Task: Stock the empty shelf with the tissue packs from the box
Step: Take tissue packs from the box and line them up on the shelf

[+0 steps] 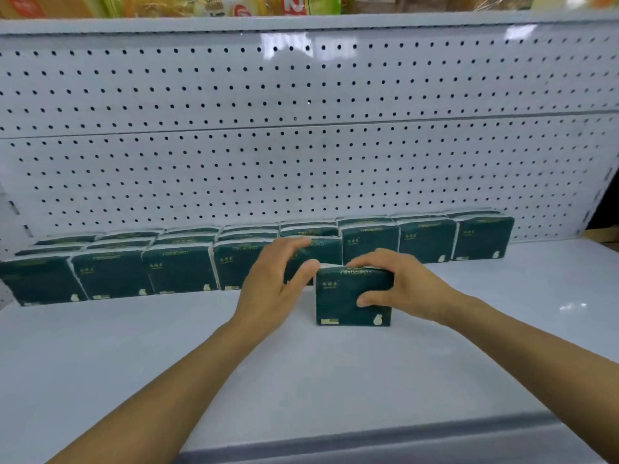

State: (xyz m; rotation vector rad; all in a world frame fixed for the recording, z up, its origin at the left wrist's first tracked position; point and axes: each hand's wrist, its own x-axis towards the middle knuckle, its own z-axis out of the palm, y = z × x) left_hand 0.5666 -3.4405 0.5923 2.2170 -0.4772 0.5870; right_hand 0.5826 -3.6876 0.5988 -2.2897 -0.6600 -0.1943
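Right hand (pixel 398 286) grips a green tissue pack (pixel 348 303) (printed "COMFORTABLE"); left hand (pixel 278 279), fingers relaxed, touches it.

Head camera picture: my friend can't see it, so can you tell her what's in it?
Two bare hands set a dark green tissue pack upright on a white shelf: the right hand grips it, the left hand touches its left edge. Behind, rows of matching packs stand along a white pegboard wall.
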